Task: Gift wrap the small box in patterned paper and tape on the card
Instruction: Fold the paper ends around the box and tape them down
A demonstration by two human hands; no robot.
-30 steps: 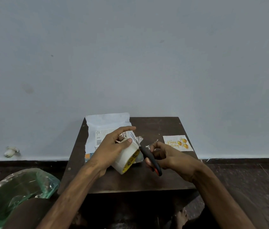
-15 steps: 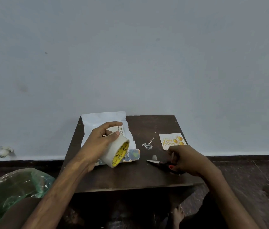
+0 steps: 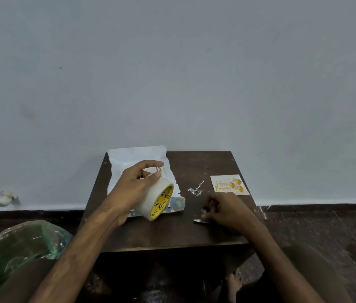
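While your left hand [image 3: 132,189] grips the tape roll [image 3: 157,201] at frame centre, your right hand [image 3: 227,212] rests curled over the scissors [image 3: 198,220], grip unclear.

Tape roll held at frame centre over a small dark table [image 3: 194,235]

A tape roll [image 3: 155,199] with a yellow core is gripped by the left hand [image 3: 133,189], above a box in patterned paper [image 3: 176,205] and a white sheet [image 3: 135,158]. The right hand [image 3: 227,212] is laid on scissors [image 3: 198,220], only the blade tip being seen. A birthday card [image 3: 229,185] lies at the table's right edge, with scraps [image 3: 195,190] beside it. A green bag [image 3: 19,243] is seen at lower left.
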